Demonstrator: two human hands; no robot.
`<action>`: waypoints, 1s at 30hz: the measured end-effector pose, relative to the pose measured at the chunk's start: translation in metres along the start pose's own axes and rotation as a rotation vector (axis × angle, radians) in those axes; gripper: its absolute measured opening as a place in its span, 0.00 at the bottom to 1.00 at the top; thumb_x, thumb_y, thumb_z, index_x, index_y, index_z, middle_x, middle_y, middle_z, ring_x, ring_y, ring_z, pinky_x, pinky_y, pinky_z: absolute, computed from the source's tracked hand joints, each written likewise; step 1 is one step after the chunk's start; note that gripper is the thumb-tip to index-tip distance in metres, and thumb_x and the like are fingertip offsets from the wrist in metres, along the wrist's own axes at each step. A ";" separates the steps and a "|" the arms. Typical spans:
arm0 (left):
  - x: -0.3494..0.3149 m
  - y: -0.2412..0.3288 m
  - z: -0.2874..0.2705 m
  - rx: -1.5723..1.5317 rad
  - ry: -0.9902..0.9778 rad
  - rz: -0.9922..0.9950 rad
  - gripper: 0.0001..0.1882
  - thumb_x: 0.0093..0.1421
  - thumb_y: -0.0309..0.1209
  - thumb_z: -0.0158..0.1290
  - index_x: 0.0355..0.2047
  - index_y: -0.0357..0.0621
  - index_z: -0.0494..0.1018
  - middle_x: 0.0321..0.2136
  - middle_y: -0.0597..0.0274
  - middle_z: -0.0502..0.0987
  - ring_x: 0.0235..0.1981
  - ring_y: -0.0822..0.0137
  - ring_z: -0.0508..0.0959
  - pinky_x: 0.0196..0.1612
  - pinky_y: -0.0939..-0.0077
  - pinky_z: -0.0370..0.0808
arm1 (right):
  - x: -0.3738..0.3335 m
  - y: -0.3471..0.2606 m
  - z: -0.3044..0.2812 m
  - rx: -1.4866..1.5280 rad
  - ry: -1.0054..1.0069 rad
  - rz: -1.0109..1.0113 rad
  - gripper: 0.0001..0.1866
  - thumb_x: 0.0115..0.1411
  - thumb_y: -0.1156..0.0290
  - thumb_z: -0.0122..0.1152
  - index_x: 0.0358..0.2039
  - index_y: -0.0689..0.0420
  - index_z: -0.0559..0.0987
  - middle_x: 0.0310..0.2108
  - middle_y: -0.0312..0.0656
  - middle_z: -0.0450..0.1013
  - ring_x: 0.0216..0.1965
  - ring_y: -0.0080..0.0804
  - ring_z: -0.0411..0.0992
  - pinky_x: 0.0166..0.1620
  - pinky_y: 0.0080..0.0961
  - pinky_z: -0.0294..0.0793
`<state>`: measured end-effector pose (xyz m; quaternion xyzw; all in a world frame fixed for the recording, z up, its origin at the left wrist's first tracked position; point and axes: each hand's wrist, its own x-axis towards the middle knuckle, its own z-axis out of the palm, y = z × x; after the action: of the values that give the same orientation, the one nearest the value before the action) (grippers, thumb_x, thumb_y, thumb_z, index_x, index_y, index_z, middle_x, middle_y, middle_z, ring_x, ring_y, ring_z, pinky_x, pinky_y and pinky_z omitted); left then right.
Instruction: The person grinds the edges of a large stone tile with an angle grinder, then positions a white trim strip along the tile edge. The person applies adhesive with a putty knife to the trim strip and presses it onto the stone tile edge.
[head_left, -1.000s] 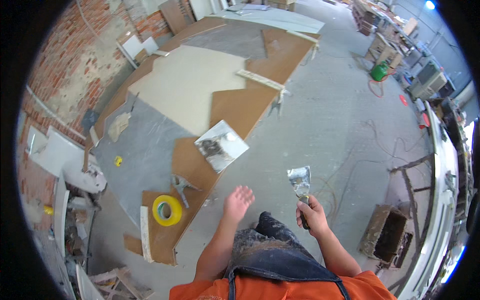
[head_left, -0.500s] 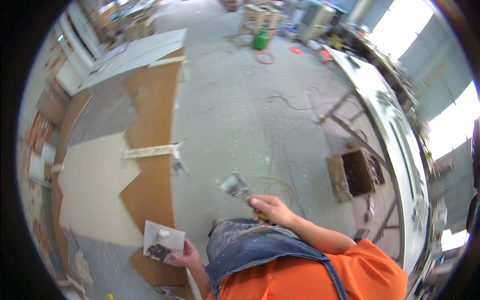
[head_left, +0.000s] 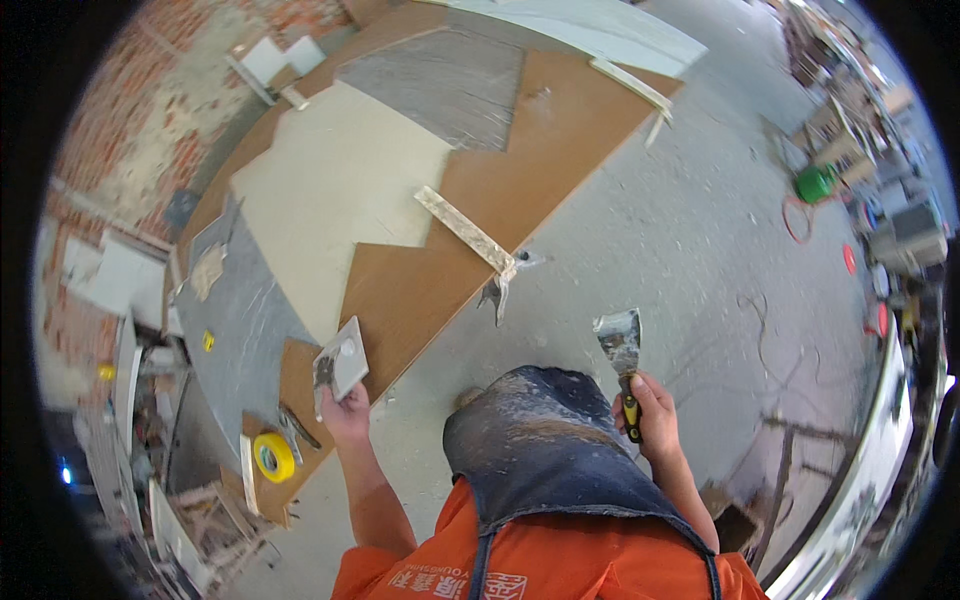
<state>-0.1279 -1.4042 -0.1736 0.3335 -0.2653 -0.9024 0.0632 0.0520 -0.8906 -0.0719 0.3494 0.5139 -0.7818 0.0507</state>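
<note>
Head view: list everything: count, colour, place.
Brown board: count unclear, brown, left to centre
Cream sheet: one, cream, upper left
Grey sheets: at least two, grey, beside cream sheet
Pale strips: at least three, off-white, on board
Tape roll: one, yellow, lower left
Green container: one, green, upper right
Smeared plate: one, white, left of centre
Scraper: one, silvery blade, right of centre
Left hand: one, bare, on plate
Right hand: one, bare, on scraper

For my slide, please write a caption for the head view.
Left hand holds a smeared white slab; right hand, a scraper.
</note>
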 end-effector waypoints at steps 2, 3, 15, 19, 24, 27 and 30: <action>-0.018 -0.011 0.032 0.057 0.003 0.115 0.21 0.74 0.43 0.45 0.57 0.42 0.72 0.53 0.57 0.80 0.48 0.54 0.83 0.51 0.58 0.83 | 0.018 -0.029 -0.039 -0.041 -0.095 -0.042 0.20 0.74 0.56 0.49 0.54 0.59 0.76 0.27 0.41 0.77 0.22 0.26 0.73 0.24 0.23 0.70; -0.032 -0.029 0.043 0.101 0.010 0.166 0.21 0.75 0.43 0.45 0.58 0.42 0.72 0.53 0.56 0.80 0.49 0.54 0.83 0.53 0.57 0.82 | 0.025 -0.043 -0.055 -0.072 -0.119 -0.061 0.20 0.74 0.57 0.49 0.54 0.60 0.76 0.27 0.41 0.77 0.22 0.26 0.73 0.25 0.23 0.70; -0.193 -0.244 0.280 0.011 -0.802 -0.027 0.32 0.76 0.47 0.41 0.71 0.38 0.55 0.69 0.49 0.64 0.69 0.49 0.65 0.70 0.43 0.64 | 0.086 -0.169 -0.146 -0.502 -0.321 -0.801 0.19 0.66 0.75 0.62 0.58 0.58 0.78 0.41 0.43 0.80 0.39 0.35 0.78 0.42 0.31 0.79; -0.230 -0.236 0.331 0.089 -0.783 -0.390 0.33 0.76 0.48 0.40 0.72 0.38 0.54 0.69 0.48 0.64 0.69 0.50 0.65 0.70 0.44 0.64 | 0.013 -0.201 -0.081 -0.591 -0.216 -1.067 0.23 0.62 0.76 0.65 0.58 0.57 0.78 0.39 0.47 0.78 0.33 0.42 0.77 0.38 0.34 0.78; -0.264 -0.235 0.389 0.171 -0.972 -0.586 0.33 0.76 0.50 0.39 0.71 0.38 0.57 0.67 0.49 0.67 0.67 0.51 0.68 0.69 0.49 0.65 | -0.046 -0.233 -0.058 -0.881 0.074 -0.994 0.22 0.62 0.70 0.64 0.58 0.49 0.78 0.34 0.47 0.77 0.32 0.51 0.77 0.34 0.41 0.79; -0.256 -0.289 0.428 0.252 -0.965 -0.595 0.30 0.75 0.48 0.42 0.67 0.39 0.63 0.63 0.52 0.72 0.63 0.54 0.73 0.66 0.53 0.68 | -0.035 -0.257 -0.088 -0.946 0.190 -0.853 0.22 0.61 0.70 0.64 0.58 0.47 0.80 0.33 0.46 0.78 0.32 0.50 0.78 0.35 0.42 0.79; -0.273 -0.355 0.476 0.439 -0.970 -0.619 0.29 0.73 0.47 0.46 0.65 0.39 0.66 0.60 0.55 0.75 0.61 0.56 0.75 0.64 0.56 0.70 | -0.036 -0.277 -0.135 -0.942 0.336 -0.694 0.23 0.61 0.70 0.64 0.58 0.46 0.80 0.32 0.45 0.78 0.32 0.49 0.78 0.35 0.42 0.80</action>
<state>-0.1974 -0.8145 0.0997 -0.0482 -0.3344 -0.8522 -0.3995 0.0246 -0.6580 0.1314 0.2203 0.8894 -0.3754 -0.1399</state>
